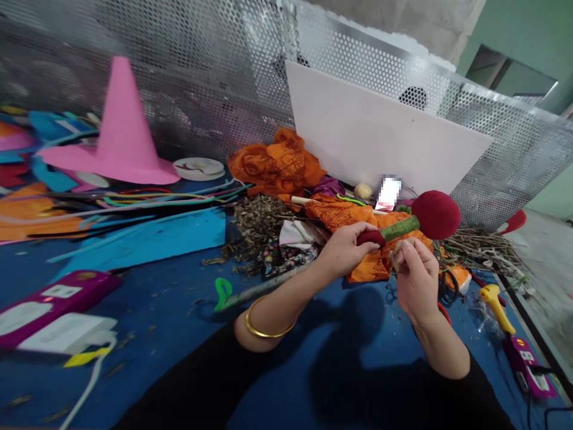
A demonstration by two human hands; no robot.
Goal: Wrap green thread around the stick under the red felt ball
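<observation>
L hand (345, 251): fingers & thumb closed round the dk red lower end of the wrapped stick (401, 228), which lies at a slant w/ green wrap mid-length & a big round dk red head at the far R end. R hand (418, 280): thumb & index pinched on a small tan bit (396, 255) just below the green wrap; can't tell what it is, nor if it touches the stick. Gold bangle (269, 334) on L forearm. Stick is held above orange cloth (370, 270) on the blue tabletop (174, 334). Just R of R hand, dk-handled scissors (449, 289), partly hidden; further R, yellow-handled tool (498, 307), purple power strip (529, 367) & pile of twigs (486, 246). Behind the stick, lit phone (388, 194), screen blurred out, nr wht board (380, 122) leaning on perforated metal screen (215, 77). L of L hand: dried leaves (257, 222), bent green loop (222, 292), then blue sheet (154, 242), wht reel (199, 168), pink pointed hat (120, 131) stdg upright at back.
</observation>
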